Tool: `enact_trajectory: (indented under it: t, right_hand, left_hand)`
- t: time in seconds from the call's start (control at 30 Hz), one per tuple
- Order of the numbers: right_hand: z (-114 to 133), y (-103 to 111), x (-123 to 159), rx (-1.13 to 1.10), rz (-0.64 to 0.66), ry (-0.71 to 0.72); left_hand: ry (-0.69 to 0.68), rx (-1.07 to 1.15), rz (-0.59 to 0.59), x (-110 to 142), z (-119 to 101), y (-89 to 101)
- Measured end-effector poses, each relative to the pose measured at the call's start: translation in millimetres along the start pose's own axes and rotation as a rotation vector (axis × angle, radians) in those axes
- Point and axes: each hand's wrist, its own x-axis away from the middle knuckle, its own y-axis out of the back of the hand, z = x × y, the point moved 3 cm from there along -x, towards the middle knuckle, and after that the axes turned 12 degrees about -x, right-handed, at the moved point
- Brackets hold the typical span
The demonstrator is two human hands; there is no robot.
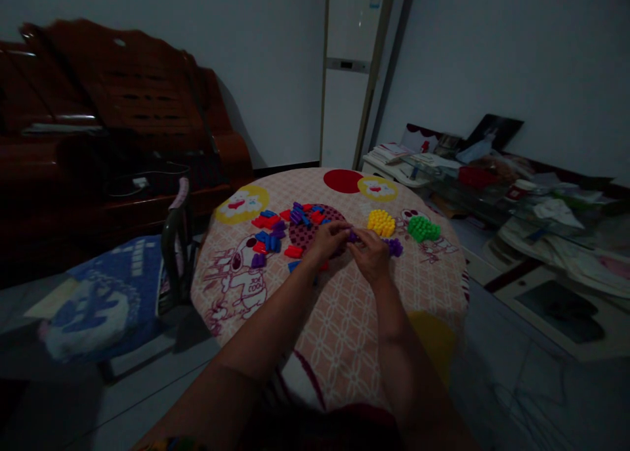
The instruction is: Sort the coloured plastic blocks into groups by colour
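My left hand (331, 239) and my right hand (370, 253) meet over the round table, fingers pinched together on a small purple plastic piece (352, 236). The fingers cover much of it, and its kind is too small to make out. Just right of my right hand lies a purple cluster of knobbly pieces (395, 247). Behind it sit a yellow cluster (381, 222) and, farther right, a green cluster (423, 229). Left of my left hand, loose red pieces (294, 251), blue pieces (268, 241) and purple pieces (258, 260) are scattered, some overlapping.
A patterned cloth (339, 326) covers the round table. At the left stands a chair with a blue cover (123, 274), and behind it a wooden sofa (132, 96). A cluttered glass-topped cabinet (497, 188) runs along the right. A tall white appliance (347, 109) stands at the back.
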Motion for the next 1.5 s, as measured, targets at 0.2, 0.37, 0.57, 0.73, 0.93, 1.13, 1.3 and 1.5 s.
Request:
enact_trajectory:
  t: [0.2,0.37,0.57,0.73,0.93,1.13,1.3,1.5]
  right_hand:
    - [-8,3,0,-0.104,-0.032,-0.109]
    - [-18,9,0,-0.263,-0.102,-0.261]
    - [-33,54,1,-0.202,-0.482,-0.336]
    - [-47,100,19,0.033,-0.719,-0.411]
    - [-42,99,29,0.383,-0.436,-0.416]
    - [-42,92,31,0.521,-0.318,-0.428]
    - [-42,89,31,0.502,-0.279,-0.432]
    - [-30,88,25,0.447,-0.515,-0.317]
  left_hand:
    - [-0.019,0.001,0.029,5,-2,1.2]
    - [-0.127,-0.090,0.075,12,-12,-8.5]
    - [-0.192,-0.311,0.025,10,-12,-3.5]
    - [-0.192,-0.863,-0.073,8,-6,19.3]
    - [-0.137,-1.168,0.020,10,-2,28.3]
    - [-0.166,-1.208,0.170,10,5,21.3]
    - [-0.137,-1.156,0.166,8,6,20.8]
    - [-0.081,-0.946,0.122,8,2,23.4]
